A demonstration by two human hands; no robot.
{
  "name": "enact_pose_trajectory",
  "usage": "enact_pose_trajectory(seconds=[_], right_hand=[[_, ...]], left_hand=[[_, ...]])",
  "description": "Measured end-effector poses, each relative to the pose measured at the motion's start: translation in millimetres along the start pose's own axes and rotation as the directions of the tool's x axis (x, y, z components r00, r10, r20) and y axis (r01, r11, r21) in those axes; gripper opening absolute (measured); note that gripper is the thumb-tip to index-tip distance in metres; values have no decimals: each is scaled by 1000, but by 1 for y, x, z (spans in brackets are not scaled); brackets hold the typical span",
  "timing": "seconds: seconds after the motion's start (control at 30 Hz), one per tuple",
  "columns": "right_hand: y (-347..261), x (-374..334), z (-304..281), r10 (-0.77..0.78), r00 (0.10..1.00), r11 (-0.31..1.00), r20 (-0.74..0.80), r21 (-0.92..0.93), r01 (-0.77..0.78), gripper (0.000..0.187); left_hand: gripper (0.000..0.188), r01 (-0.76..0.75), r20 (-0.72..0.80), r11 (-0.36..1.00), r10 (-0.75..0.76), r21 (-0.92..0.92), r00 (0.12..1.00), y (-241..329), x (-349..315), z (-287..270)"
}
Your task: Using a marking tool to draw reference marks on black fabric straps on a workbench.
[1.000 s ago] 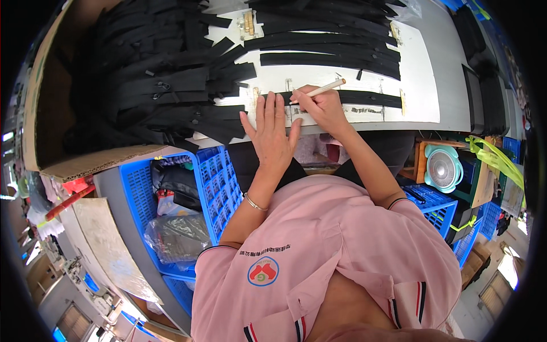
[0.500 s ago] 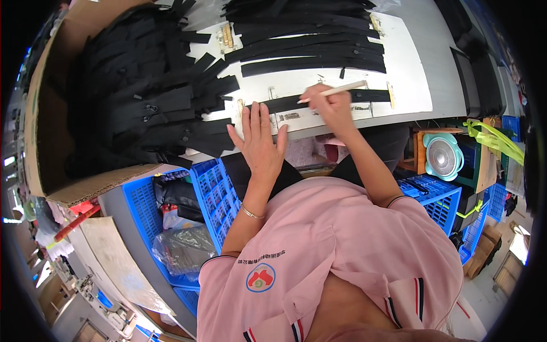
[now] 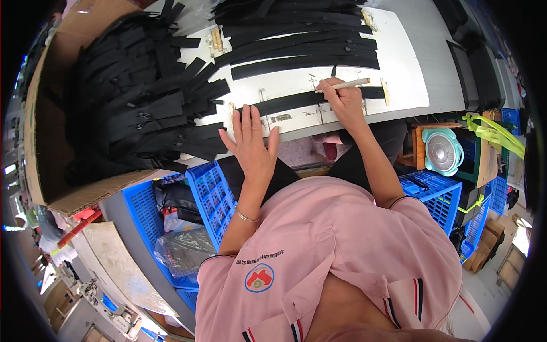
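Note:
A black zipper strip (image 3: 296,102) lies lengthwise along the near side of a white marked board (image 3: 404,74). Flat on its left end rests my left hand (image 3: 252,149), fingers spread. My right hand (image 3: 345,105) is closed round a slim white pen (image 3: 352,84), whose tip points left at the strip's upper edge. The pen slants up to the right. Beyond this strip, several more black zipper strips (image 3: 307,60) lie side by side on the board.
At the left, a cardboard box (image 3: 43,131) holds a heap of black zippers (image 3: 125,108), some spilling over the board's edge. Small wooden blocks (image 3: 217,40) are fixed to the board. Blue crates (image 3: 213,191) stand below the table, and a teal-rimmed round fan (image 3: 443,151) is at the right.
My right hand has moved right along the strip with the pen. My left hand stays at the strip's left end. The whole view has shifted slightly.

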State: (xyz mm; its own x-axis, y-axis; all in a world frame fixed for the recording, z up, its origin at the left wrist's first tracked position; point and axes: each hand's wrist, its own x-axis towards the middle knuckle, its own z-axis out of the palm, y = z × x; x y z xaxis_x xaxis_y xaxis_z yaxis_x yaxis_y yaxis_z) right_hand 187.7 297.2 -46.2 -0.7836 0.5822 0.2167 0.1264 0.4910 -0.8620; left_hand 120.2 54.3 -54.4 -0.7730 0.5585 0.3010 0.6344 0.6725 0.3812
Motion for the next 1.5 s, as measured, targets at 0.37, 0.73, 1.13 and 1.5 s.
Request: enact_pose_trajectory(seconds=[0.37, 0.73, 1.13, 1.5], right_hand=[[6, -1, 4, -51, 999, 999, -7, 6, 51, 22], [3, -5, -2, -78, 996, 991, -33, 104, 81, 21], [8, -4, -3, -173, 985, 984, 15, 53, 172, 20], [26, -7, -81, 185, 941, 959, -283, 263, -109, 26]], left_hand=[[24, -138, -99, 853, 101, -504, 990, 66, 52, 27], [11, -124, -143, 876, 64, -465, 988, 70, 61, 43], [12, -135, -121, 869, 88, -475, 989, 70, 61, 42], [10, -121, -114, 898, 80, -423, 990, 70, 58, 40]])
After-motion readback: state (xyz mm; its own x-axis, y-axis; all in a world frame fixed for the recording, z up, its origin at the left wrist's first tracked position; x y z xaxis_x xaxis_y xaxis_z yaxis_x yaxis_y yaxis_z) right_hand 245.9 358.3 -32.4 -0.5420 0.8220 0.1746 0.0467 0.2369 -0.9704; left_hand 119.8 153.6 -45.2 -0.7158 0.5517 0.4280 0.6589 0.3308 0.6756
